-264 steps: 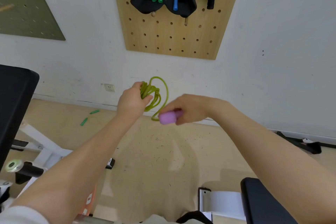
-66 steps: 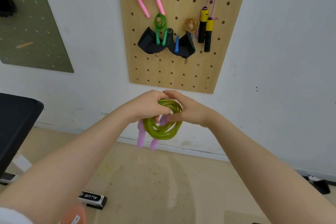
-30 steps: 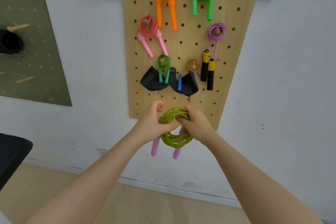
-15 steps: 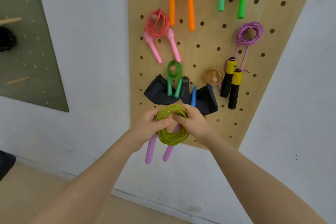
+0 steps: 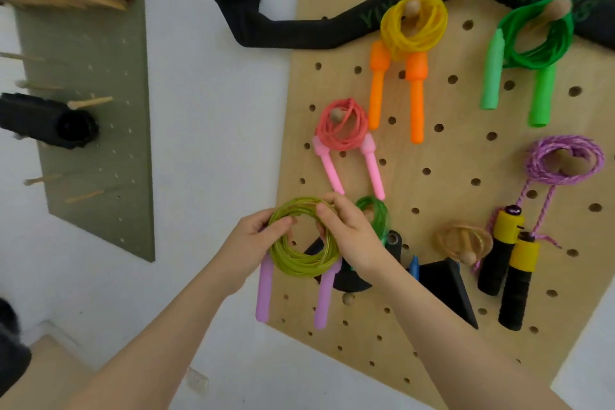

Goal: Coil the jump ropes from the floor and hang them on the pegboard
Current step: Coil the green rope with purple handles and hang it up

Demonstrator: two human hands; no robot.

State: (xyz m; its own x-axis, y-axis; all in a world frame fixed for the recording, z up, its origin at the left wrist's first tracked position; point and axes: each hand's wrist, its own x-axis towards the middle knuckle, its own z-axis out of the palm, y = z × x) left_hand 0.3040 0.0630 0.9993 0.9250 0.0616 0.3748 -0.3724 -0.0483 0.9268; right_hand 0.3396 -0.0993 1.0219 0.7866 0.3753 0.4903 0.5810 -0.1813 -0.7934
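Hands are seen from the head camera, raised together before the wooden pegboard (image 5: pixel 412 326). A coiled olive-green jump rope (image 5: pixel 301 241) is held between them at the board's lower left edge, clear of any peg. The left side of the coil is gripped by the left hand (image 5: pixel 253 240), with the fingers curled round the strands. The right side is pinched by the right hand (image 5: pixel 349 236), the thumb lying inside the ring and the fingers wrapped over the top. Two lilac handles (image 5: pixel 264 289) are seen hanging straight down below the coil, side by side and apart. Just behind the right hand a small green rope (image 5: pixel 376 216) is hung on the board, partly hidden. Above it a red rope with pink handles (image 5: pixel 342 130) is looped on a peg, and higher still a yellow rope with orange handles (image 5: pixel 412 23) and a bright green rope (image 5: pixel 535 40) are hung. To the right a purple braided rope with black and yellow handles (image 5: pixel 562 163) and a pale amber coil (image 5: pixel 464 238) are seen. A black padded bar (image 5: pixel 299 30) is laid across the top of the board. A grey-green board (image 5: pixel 100 110) is mounted on the white wall (image 5: pixel 213 143) to the left.
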